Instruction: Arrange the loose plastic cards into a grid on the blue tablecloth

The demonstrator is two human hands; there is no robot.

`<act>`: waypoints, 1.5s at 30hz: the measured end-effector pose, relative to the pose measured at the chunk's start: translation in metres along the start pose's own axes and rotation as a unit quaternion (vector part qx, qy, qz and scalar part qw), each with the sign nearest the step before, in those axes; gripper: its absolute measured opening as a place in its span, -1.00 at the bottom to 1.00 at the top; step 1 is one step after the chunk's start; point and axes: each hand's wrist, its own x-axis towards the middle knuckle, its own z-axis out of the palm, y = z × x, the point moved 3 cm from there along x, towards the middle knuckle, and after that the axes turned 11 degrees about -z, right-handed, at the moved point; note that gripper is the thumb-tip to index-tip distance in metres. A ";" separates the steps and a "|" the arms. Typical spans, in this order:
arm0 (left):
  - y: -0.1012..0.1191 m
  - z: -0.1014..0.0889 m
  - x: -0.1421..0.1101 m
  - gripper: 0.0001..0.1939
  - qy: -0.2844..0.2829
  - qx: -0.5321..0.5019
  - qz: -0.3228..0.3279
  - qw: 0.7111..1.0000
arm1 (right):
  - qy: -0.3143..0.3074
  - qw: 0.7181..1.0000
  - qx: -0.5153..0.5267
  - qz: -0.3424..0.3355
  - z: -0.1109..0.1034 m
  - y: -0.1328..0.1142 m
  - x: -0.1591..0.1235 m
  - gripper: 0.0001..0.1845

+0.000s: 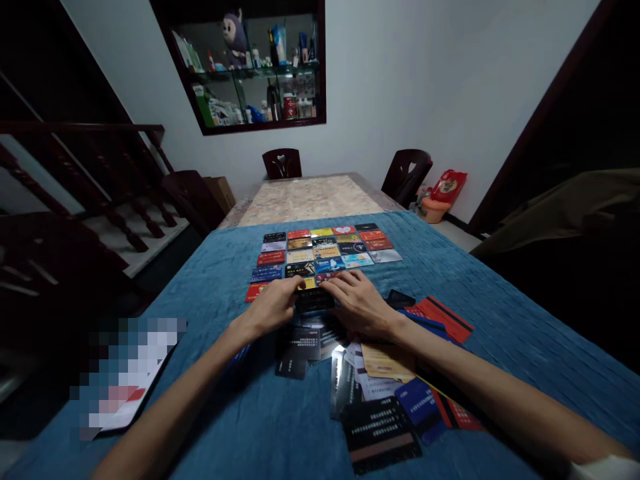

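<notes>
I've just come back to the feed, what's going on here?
The person's left hand and right hand are at either side of a black card; how firmly they grip it is unclear. Beyond is a grid of cards. More loose cards lie nearer the person, many overlapping, on the blue cloth.

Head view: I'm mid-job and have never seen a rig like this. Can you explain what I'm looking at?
There is no machine here: a person works bare-handed, and the single picture comes from a camera worn on their head, looking forward and down. The left hand and right hand hold a black card between them. Beyond them, colourful cards lie in rows on a blue cloth over part of a table; nearer the person, loose cards lie overlapping, several showing printed text.
</notes>
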 end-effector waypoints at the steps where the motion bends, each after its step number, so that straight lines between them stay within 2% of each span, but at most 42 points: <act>1: -0.001 0.001 0.000 -0.70 0.004 0.000 0.001 1.000 | 0.001 1.000 -0.001 0.002 0.000 0.000 0.000 -0.61; 9: 0.000 0.004 -0.003 -0.69 0.028 0.007 0.038 0.999 | 0.021 1.000 0.005 0.001 0.000 0.004 -0.003 -0.57; 14: 0.006 0.002 -0.006 -0.57 0.025 0.044 0.043 0.998 | 0.042 0.999 -0.010 0.006 -0.004 0.007 -0.003 -0.55; 22: 0.006 0.007 -0.007 -0.37 0.061 0.093 0.071 0.991 | 0.034 0.999 -0.011 0.022 -0.009 0.012 -0.002 -0.58; 35: 0.002 0.021 -0.001 -0.46 0.101 0.168 0.077 0.978 | 0.043 0.999 0.016 0.020 -0.007 0.012 -0.006 -0.52; 39: 0.004 0.015 0.000 -0.46 0.100 0.160 0.083 0.979 | 0.044 0.999 0.011 0.022 -0.007 0.014 -0.006 -0.51; 45: 0.008 -0.003 0.003 -0.51 0.079 0.167 0.085 0.979 | 0.006 0.999 0.021 0.025 -0.010 0.024 0.004 -0.51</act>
